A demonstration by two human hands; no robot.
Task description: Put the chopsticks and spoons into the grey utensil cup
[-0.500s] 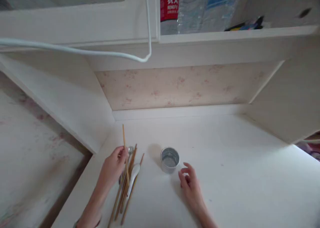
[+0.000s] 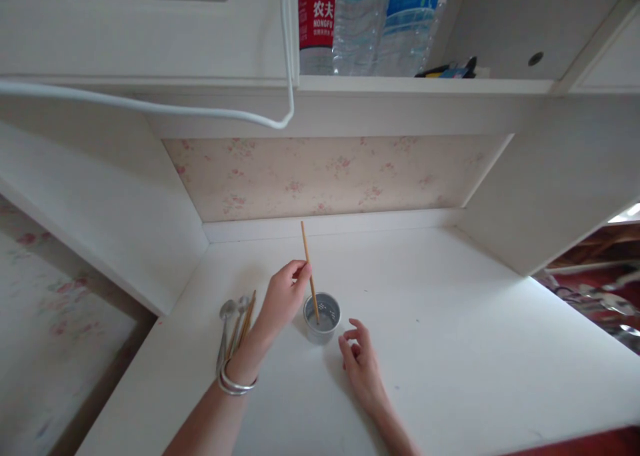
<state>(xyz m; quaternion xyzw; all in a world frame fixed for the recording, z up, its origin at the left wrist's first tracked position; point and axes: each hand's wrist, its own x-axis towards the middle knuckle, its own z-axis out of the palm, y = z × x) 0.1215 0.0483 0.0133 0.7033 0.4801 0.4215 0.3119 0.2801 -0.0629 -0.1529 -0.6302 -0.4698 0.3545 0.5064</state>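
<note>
A wooden chopstick [image 2: 307, 245] is pinched in my left hand [image 2: 284, 296], tilted slightly, its lower end inside a grey metal cup [image 2: 320, 337] with small holes in its wall. My right hand [image 2: 361, 364] rests just right of the cup, fingers loosely curled and apart, holding nothing. Under and left of my left forearm lie several more chopsticks [image 2: 248, 319] beside a metal spoon [image 2: 227, 308] and another spoon [image 2: 243, 303]. My arm hides the lower part of this pile; the white spoon seen earlier is out of sight behind it.
The white desk [image 2: 450, 349] spreads around the cup, backed by a low ledge and floral wallpaper [image 2: 345, 176]. White side panels [image 2: 555, 169] enclose it. Overhead, a shelf holds plastic bottles [image 2: 360, 29], and a white cable [image 2: 200, 111] hangs in front of the cabinet.
My left hand has carried the chopstick from above the pile rightward, and its lower end is now in the cup. My right hand stays beside the cup. The view has shifted a little.
</note>
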